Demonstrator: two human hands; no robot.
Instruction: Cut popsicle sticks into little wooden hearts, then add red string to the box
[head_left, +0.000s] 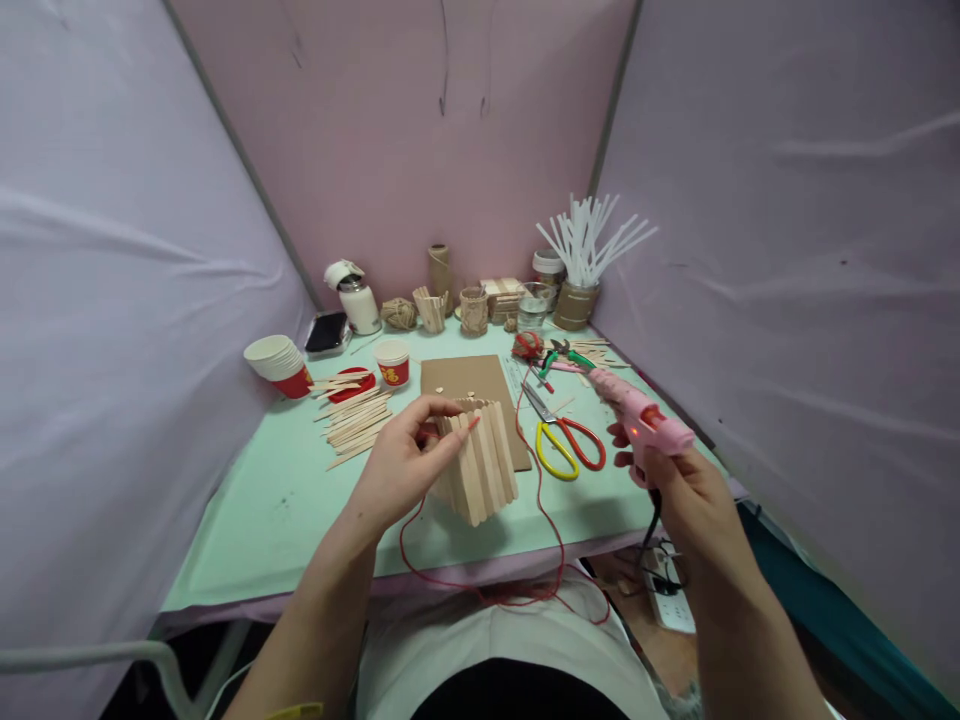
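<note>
My left hand (412, 450) pinches the upper edge of a popsicle-stick box (484, 465), its sides made of upright wooden sticks. The box is tilted over the front of the table. A red yarn (551, 515) trails from the box across my lap and up to a red ball of yarn (528, 345). On the right, my right hand (671, 470) is wrapped round the handle of a pink hot glue gun (645, 425), whose small orange light glows. Its nozzle points left and away from me. Scissors (562, 435) with yellow and red handles lie between my hands.
A cardboard sheet (461, 375) lies behind the box. Loose wooden sticks (356, 425) and paper cups (281, 365) are on the left. Green-handled pliers (564, 355) rest at the back right, near a pot of white sticks (576, 303). A power strip (671, 590) is below the table.
</note>
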